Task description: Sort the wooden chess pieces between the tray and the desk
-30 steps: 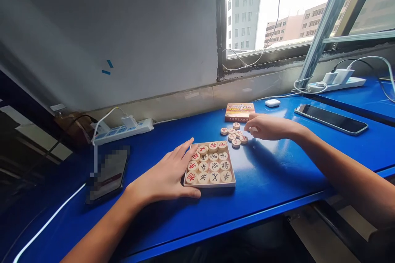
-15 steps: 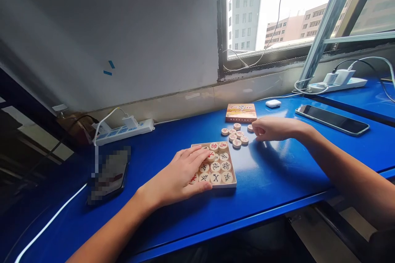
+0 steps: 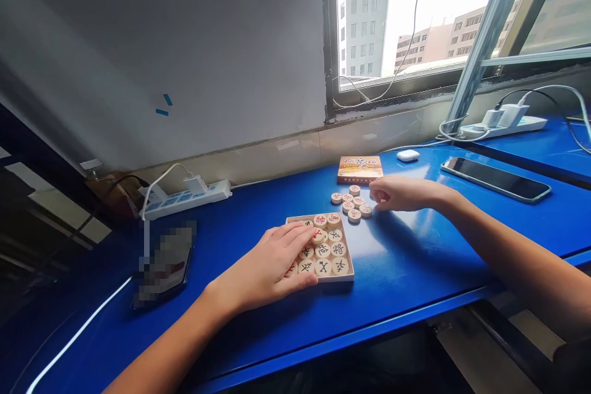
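With left hand laid palm-down, thumb spread wide, steady the square, off-white tray of round, pale wooden pieces at lower centre. With right hand curled beside loose, red-marked wooden discs right of centre, work low to avoid scattering; cannot confirm any pinch.

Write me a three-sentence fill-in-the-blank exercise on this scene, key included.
1. The left hand lies over the shallow, square, cream-coloured tray, on a glossy desk coloured ____.
2. The round, pale wooden pieces showing in the tray bear characters in red or ____.
3. In the picture, the small, white, rounded case lies to the ____ of the flat, pale-rimmed, black-screened phone.

Missing words: blue; black; left.
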The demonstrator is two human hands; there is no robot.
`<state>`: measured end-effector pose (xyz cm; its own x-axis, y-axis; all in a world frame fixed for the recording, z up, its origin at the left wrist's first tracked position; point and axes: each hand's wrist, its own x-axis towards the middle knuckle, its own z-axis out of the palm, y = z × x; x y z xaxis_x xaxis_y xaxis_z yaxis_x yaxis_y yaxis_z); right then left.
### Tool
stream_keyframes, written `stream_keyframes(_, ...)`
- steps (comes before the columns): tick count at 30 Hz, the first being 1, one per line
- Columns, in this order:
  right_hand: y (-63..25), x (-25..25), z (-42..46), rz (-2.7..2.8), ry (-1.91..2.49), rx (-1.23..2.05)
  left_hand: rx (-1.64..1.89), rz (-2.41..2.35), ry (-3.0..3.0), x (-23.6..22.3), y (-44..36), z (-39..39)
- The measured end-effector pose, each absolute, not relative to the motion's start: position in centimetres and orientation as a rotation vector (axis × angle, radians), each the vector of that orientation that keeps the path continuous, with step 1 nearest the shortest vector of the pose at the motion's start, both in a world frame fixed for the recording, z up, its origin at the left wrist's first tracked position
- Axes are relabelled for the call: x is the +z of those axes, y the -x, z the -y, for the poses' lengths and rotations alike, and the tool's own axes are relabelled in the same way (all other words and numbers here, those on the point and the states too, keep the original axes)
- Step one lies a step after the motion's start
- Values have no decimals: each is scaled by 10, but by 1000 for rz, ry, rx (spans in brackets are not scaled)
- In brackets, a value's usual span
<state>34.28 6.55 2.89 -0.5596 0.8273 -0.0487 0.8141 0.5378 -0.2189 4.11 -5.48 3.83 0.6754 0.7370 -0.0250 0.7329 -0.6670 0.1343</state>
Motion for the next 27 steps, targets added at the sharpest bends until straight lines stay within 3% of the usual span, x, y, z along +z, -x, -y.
stream_keyframes(24, -339, 31, -61, 2818, 1453, 265, 60, -1207, -2745, 35, -40, 53)
stream_keyframes(27, -336, 28, -59, 2784, 1408, 144, 79, -1206, -2737, 34, -40, 53)
